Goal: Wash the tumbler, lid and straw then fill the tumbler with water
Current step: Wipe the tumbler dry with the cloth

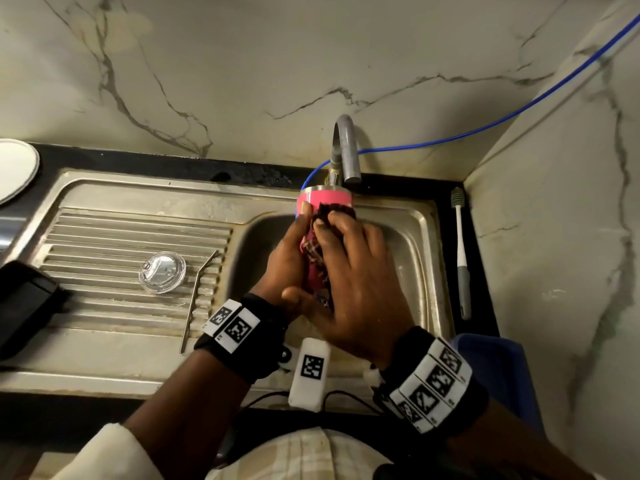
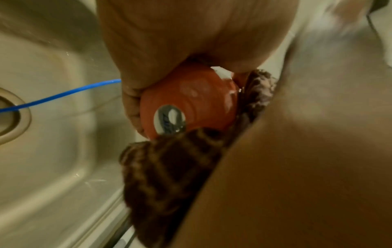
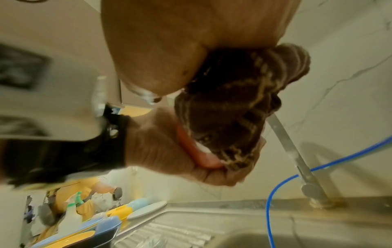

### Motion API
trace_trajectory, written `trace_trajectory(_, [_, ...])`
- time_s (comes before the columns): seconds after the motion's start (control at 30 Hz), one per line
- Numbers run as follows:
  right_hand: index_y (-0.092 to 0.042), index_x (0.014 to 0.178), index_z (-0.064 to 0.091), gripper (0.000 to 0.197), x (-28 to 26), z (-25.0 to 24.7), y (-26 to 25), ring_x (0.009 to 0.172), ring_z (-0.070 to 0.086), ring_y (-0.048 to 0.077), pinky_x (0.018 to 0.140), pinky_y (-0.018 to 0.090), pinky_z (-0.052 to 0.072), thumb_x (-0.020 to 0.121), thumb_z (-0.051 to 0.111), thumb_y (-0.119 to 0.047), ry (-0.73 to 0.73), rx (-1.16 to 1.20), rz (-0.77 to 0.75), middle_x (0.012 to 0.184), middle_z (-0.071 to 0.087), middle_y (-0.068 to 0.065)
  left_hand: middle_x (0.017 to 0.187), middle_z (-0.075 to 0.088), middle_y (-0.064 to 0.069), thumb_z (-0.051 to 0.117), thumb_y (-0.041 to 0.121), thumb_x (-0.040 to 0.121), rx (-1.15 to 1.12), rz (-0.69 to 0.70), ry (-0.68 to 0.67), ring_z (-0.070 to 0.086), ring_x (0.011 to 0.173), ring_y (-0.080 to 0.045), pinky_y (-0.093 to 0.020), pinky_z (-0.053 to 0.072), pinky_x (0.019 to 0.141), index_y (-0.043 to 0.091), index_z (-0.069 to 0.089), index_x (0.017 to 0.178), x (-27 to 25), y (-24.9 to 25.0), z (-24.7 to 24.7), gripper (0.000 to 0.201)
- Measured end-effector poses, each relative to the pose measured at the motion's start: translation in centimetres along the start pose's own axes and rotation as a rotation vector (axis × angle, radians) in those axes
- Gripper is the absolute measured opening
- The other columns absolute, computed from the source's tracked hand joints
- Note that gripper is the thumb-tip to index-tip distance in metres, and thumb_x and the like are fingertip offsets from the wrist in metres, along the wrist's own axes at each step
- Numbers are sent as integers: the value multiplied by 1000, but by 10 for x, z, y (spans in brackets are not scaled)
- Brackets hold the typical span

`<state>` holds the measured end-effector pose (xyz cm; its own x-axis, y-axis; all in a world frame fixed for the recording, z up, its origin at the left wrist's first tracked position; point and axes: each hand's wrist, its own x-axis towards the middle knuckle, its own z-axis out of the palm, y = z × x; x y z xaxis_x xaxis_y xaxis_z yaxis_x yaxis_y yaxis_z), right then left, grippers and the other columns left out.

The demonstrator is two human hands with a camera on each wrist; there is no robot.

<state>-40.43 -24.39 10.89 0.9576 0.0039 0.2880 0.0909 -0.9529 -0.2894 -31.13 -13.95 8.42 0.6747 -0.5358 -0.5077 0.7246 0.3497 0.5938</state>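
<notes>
Over the sink basin (image 1: 408, 258), just below the tap (image 1: 346, 147), my left hand (image 1: 291, 251) grips the pink tumbler (image 1: 329, 199) round its body. My right hand (image 1: 349, 271) holds a dark checked cloth (image 1: 313, 249) wrapped against the tumbler's side. In the left wrist view the tumbler's base (image 2: 191, 100) shows with soap foam on it, and the cloth (image 2: 169, 176) bunches beside it. The right wrist view has the cloth (image 3: 233, 109) covering most of the tumbler (image 3: 191, 151). The clear lid (image 1: 162, 271) and the metal straw (image 1: 199, 296) lie on the ribbed drainboard (image 1: 104, 237) to the left.
A blue hose (image 1: 519, 109) runs from the wall down past the tap into the sink. A long-handled brush (image 1: 460, 251) lies on the black counter at the right. A white plate (image 1: 17, 168) and a black object (image 1: 24, 303) sit at the left. A blue bin (image 1: 491, 368) stands at the lower right.
</notes>
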Motion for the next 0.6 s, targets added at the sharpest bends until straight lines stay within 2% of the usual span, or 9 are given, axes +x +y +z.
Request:
trace_trajectory(0.07, [-6, 148, 53, 70, -11, 8, 7, 121, 52, 38, 99, 49, 47, 101, 52, -58, 20, 3, -72, 149, 50, 19, 130, 65, -26, 54, 64, 98, 4, 4, -51, 66, 118, -38, -47, 53, 102, 0, 58, 143, 0, 1, -3, 78])
trace_trajectory(0.13, [-4, 143, 59, 56, -13, 10, 19, 112, 59, 38, 89, 49, 53, 104, 55, -45, 83, 53, -124, 138, 56, 21, 120, 66, -25, 44, 66, 100, 10, 16, -81, 68, 106, -34, -41, 58, 90, -1, 59, 141, -2, 0, -2, 80])
trace_trajectory(0.2, [-7, 134, 65, 47, -5, 2, 27, 105, 63, 31, 80, 42, 57, 105, 54, -41, 105, 119, -120, 127, 60, 16, 122, 65, -26, 41, 65, 101, 47, 45, -73, 66, 108, -35, -40, 59, 89, -1, 59, 140, -5, -4, 1, 79])
trace_trajectory(0.3, [-11, 121, 70, 37, 18, -15, 28, 94, 66, 26, 74, 35, 54, 105, 53, -40, 105, 136, -91, 116, 63, 9, 131, 66, -24, 42, 61, 104, 77, 100, -66, 68, 116, -36, -42, 61, 90, 4, 57, 144, -5, -8, 7, 71])
trace_trajectory(0.4, [-15, 119, 67, 31, 48, -29, 32, 84, 68, 27, 62, 30, 44, 107, 53, -40, 115, 67, -1, 113, 62, 6, 137, 65, -24, 45, 61, 104, 148, 170, -48, 66, 122, -41, -45, 62, 86, 13, 52, 148, -2, -16, 7, 66])
trace_trajectory(0.5, [-19, 127, 62, 31, 67, -35, 36, 88, 69, 29, 62, 25, 31, 107, 51, -41, 78, -31, 102, 117, 63, 6, 133, 67, -24, 39, 60, 106, 175, 155, -61, 66, 115, -42, -44, 63, 82, 17, 54, 147, -3, -22, 6, 62])
trace_trajectory(0.57, [-19, 128, 61, 31, 65, -34, 35, 88, 68, 28, 55, 21, 24, 106, 52, -38, 88, -37, 93, 120, 62, 6, 136, 65, -25, 49, 66, 101, 182, 175, -56, 66, 119, -42, -50, 61, 88, 16, 51, 149, -1, -19, 3, 69])
trace_trajectory(0.6, [-17, 127, 61, 30, 60, -30, 33, 87, 67, 26, 55, 18, 26, 106, 54, -37, 100, -18, 74, 120, 60, 7, 139, 63, -25, 56, 69, 96, 187, 179, -55, 65, 122, -44, -55, 59, 94, 16, 49, 150, 1, -17, 1, 76])
